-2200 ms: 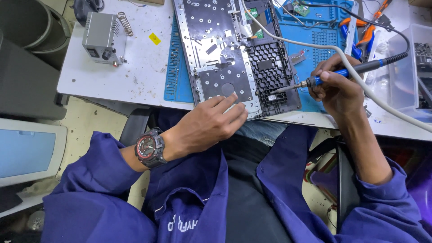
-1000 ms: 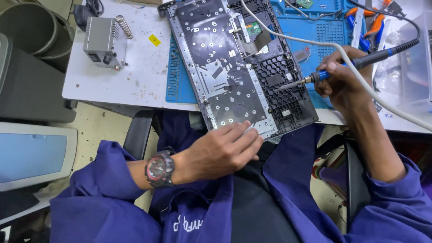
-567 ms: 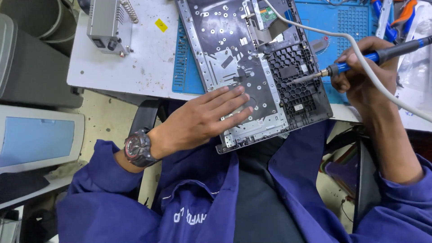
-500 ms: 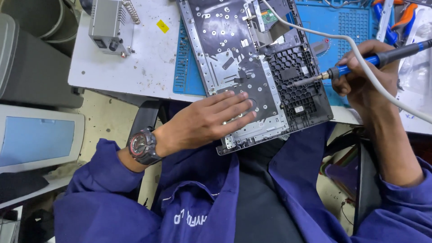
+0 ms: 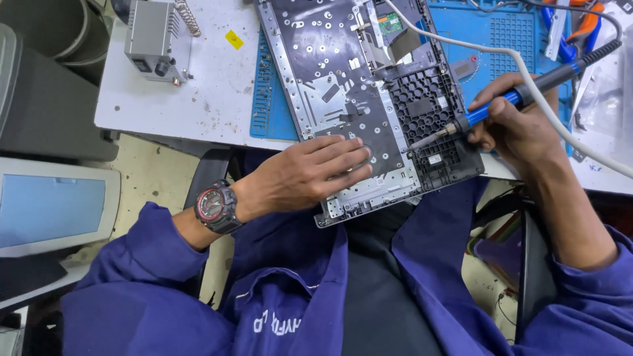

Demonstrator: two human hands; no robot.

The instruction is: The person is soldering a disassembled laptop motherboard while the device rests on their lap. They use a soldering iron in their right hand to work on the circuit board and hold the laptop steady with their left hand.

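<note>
Head view | left hand [image 5: 310,173] flat, open, pressing laptop case [image 5: 369,99]: likely light, stiff, fragile; steady at edges | right hand [image 5: 511,125] gripping soldering iron [image 5: 501,109].

matt metal keyboard plate [image 5: 343,86], blue rubbery mat [image 5: 508,39], scuffed white tabletop [image 5: 198,92]
</note>
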